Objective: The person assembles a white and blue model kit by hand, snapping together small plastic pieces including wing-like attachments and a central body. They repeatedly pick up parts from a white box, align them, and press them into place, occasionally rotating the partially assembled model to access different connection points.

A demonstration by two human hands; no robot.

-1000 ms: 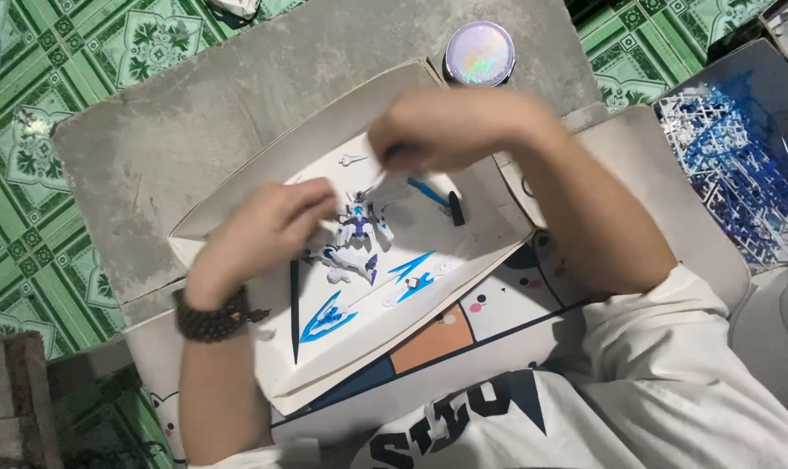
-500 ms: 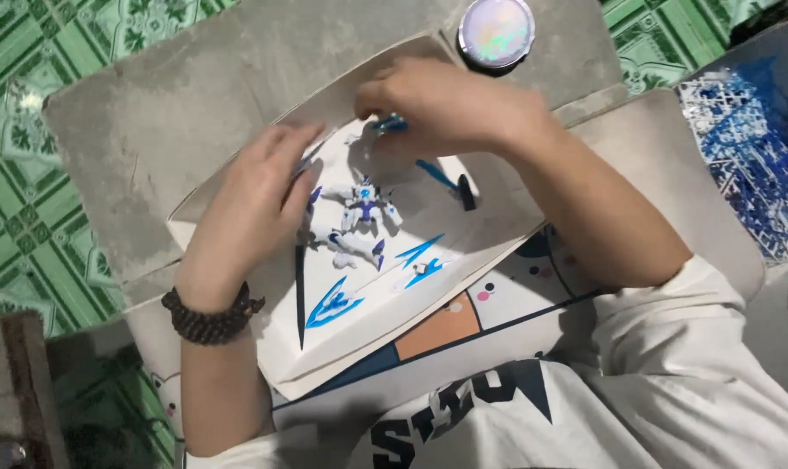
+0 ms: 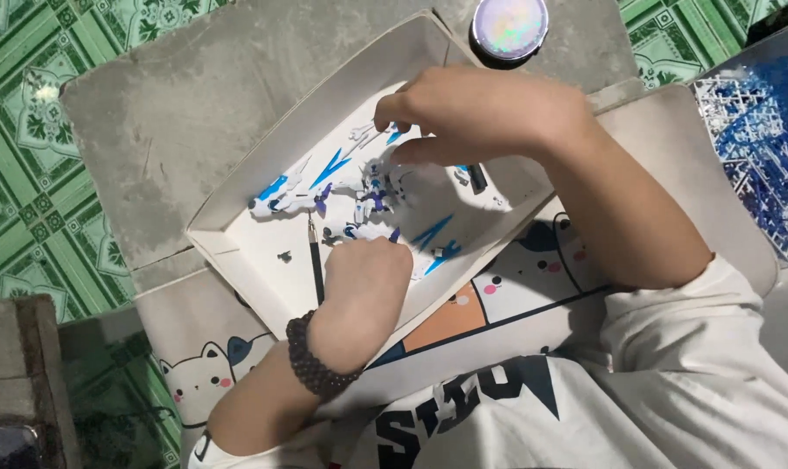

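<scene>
A shallow white box lid lies on a pillow and holds small white and blue plastic model pieces. My left hand, with a dark bead bracelet on the wrist, is curled over the lower pieces of a small white and blue model figure. My right hand reaches in from the right, its fingertips pinched on a small white and blue part at the top of the lid. A winged white and blue piece lies at the lid's left. A thin black tool rests beside my left hand.
A round iridescent tin sits above the lid. Blue and white plastic part frames lie at the right. A grey concrete slab lies under the lid on a green patterned floor. The pillow has cat drawings.
My left hand slid down from the lid's middle toward its near edge and curled up. My right hand moved toward the lid's top, and the winged piece at left is now uncovered.
</scene>
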